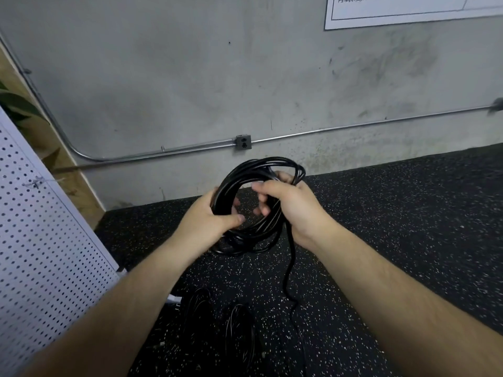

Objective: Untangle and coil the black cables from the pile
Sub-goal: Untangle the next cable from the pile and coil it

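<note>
poster [408, 12] cut off, floor cables [239, 330] blurred

One wide-angle camera on the person's head looks forward and down, close over the left hand [208, 217] and right hand [295, 206], toward floor [394, 213] and wall [177, 77].

Ahead I see a grey concrete wall [190, 63], stained toward its right. A metal conduit [353, 127] runs low along it through a grey outlet box [243, 142], curving upward at left. The floor [408, 213] is black with white speckles. A white perforated panel [40, 240] stands along the floor's left edge; a white printed sheet [394, 12] hangs upper right.
</note>
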`<state>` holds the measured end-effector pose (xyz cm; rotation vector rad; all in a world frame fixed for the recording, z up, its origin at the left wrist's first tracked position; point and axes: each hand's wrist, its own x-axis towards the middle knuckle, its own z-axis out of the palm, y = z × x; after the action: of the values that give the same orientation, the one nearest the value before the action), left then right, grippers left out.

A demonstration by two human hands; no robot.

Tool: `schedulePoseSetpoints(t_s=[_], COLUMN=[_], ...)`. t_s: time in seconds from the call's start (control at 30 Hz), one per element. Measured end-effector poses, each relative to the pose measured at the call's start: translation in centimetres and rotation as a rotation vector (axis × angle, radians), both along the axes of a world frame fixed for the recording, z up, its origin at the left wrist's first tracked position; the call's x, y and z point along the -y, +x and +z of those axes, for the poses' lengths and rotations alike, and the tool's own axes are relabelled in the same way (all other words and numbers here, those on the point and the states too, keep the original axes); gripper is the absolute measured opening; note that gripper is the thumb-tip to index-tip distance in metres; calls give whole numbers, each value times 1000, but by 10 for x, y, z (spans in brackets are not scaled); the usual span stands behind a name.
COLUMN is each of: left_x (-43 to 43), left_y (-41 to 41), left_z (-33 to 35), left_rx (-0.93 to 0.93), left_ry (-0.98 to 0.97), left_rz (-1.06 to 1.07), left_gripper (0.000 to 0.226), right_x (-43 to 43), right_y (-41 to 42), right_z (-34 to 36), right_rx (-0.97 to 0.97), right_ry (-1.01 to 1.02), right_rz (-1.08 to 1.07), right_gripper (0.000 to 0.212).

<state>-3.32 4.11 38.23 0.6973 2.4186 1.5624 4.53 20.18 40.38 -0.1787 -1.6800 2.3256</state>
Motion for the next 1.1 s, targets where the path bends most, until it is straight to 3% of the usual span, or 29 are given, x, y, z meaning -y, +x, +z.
schedulePoseSetpoints(t_s=[0.23, 0.4, 0.6, 0.7, 0.77, 0.87, 0.97, 1.1], left_x=[-23, -19, -11, -12, -9, -2, -1, -1], left_y=[18, 11, 7, 5, 0, -7, -4, -2], left_z=[-21, -31, -49, -51, -49, -28, -10, -5], left_rx=[290, 73, -132, -89, -35, 35, 82, 157], left_ry=[171, -19, 44, -26, -87, 98, 153, 85], left_rz=[151, 164, 111, 50, 14, -41, -219, -375], left_gripper=[17, 24, 33, 25, 39, 85, 77, 55], right_x=[-5, -18, -21, -18, -16, -16, -10, -11], right_y=[1, 3, -3, -6, -9, -11, -10, -11], right_z=[1, 3, 1, -4, -6, -6, -10, -12], right_rx=[-20, 168, 181, 154, 180, 220, 182, 126], right_ry=[0, 140, 151, 224, 255, 378, 540, 479], right_rz=[-63, -151, -156, -76, -42, -20, 66, 139], right_gripper=[22, 8, 46, 27, 20, 25, 37, 37])
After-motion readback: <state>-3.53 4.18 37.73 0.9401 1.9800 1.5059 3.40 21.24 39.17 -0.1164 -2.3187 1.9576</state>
